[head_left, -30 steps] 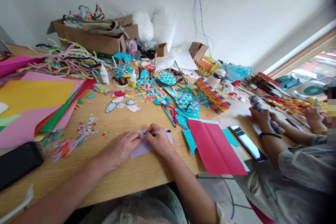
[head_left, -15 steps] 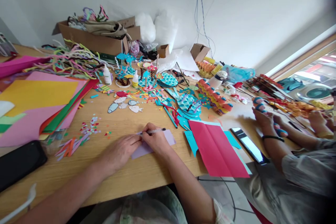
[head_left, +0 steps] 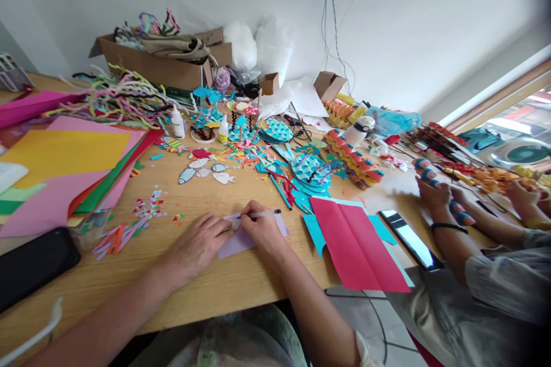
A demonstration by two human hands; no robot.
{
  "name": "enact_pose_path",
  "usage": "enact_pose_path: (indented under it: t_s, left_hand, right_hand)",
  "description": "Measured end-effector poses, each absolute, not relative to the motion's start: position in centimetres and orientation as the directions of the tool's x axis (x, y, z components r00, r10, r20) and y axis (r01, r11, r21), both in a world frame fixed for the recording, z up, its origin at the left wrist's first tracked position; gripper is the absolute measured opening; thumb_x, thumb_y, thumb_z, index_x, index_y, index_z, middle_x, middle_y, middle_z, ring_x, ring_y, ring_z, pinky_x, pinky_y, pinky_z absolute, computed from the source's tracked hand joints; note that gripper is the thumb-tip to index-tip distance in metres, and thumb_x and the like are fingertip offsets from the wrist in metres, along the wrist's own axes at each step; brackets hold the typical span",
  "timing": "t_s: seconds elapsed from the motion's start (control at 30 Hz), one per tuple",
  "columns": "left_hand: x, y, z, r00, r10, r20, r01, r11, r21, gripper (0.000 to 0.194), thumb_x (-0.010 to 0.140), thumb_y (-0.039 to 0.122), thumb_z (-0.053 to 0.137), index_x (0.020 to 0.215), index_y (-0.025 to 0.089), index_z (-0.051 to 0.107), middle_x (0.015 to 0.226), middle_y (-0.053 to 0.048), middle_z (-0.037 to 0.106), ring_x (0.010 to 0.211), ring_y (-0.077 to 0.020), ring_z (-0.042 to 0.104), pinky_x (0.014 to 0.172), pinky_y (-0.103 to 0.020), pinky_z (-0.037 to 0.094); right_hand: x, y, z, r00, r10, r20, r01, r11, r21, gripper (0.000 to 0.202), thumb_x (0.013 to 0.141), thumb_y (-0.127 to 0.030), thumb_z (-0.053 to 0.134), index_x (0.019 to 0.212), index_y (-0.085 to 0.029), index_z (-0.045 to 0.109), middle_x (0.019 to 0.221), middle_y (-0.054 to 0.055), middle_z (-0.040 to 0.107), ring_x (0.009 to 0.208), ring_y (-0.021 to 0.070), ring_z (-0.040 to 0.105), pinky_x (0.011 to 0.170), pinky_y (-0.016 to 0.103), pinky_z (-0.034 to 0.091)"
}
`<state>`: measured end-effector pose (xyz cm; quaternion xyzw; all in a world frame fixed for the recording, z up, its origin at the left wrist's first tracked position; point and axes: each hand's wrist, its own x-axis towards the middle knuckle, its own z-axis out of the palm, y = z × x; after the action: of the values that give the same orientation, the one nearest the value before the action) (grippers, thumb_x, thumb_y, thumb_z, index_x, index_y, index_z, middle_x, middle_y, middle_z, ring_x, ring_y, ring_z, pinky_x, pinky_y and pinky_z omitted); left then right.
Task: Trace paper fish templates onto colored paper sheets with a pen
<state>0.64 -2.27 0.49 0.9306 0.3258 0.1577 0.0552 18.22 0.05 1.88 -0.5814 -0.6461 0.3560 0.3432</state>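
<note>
Head view is showing my right hand (head_left: 263,231) pinching a pen (head_left: 267,214), which is sitting slightly farther right than half a second ago, so pen work is apparently continuing; my flattened left hand (head_left: 197,245), grasping nothing, is steadying lilac paper (head_left: 236,246) on the wooden table (head_left: 206,304).

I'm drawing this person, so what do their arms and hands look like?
The left hand and right hand wear no gloves, and both wrists are bare. A pale, rumpled cloth sleeve ends near the right elbow; no left sleeve shows.
</note>
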Motion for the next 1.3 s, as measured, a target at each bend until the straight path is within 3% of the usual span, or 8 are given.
enact_pose_path:
  t_s: [0.67, 0.93, 1.3]
  left_hand:
    - [0.9, -2.9, 0.1, 0.696, 0.670, 0.259, 0.659, -0.739, 0.142, 0.032, 0.086, 0.010, 0.042, 0.115, 0.021, 0.053, 0.111, -0.003, 0.059, 0.105, -0.0196, 0.047, 0.098, -0.042, 0.028]
    - [1.1, -3.4, -0.1, 0.670, 0.706, 0.229, 0.699, -0.704, 0.124, 0.036, 0.088, 0.011, 0.036, 0.118, 0.022, 0.051, 0.116, -0.003, 0.058, 0.107, -0.0199, 0.047, 0.099, -0.043, 0.024]
    - [1.0, -3.4, -0.1, 0.678, 0.703, 0.214, 0.685, -0.710, 0.163, 0.036, 0.087, 0.011, 0.039, 0.118, 0.022, 0.051, 0.120, -0.003, 0.056, 0.111, -0.0192, 0.046, 0.102, -0.043, 0.022]
  right_hand:
    - [18.8, -0.1, 2.1, -0.069, 0.997, -0.024, 0.526, 0.016, -0.850, 0.009, 0.064, -0.013, 0.046, 0.061, -0.021, 0.049, 0.052, -0.006, 0.050, 0.050, 0.0102, 0.044, 0.047, 0.019, 0.032]
    - [17.7, 0.2, 2.4, -0.128, 0.992, 0.009, 0.550, 0.079, -0.831, 0.010, 0.065, -0.012, 0.046, 0.062, -0.021, 0.048, 0.054, -0.006, 0.050, 0.051, 0.0096, 0.044, 0.048, 0.018, 0.033]
    - [16.9, 0.6, 2.3, -0.181, 0.983, -0.011, 0.476, 0.077, -0.876, 0.008, 0.063, -0.013, 0.044, 0.061, -0.020, 0.047, 0.053, -0.006, 0.048, 0.049, 0.0091, 0.042, 0.048, 0.019, 0.033]
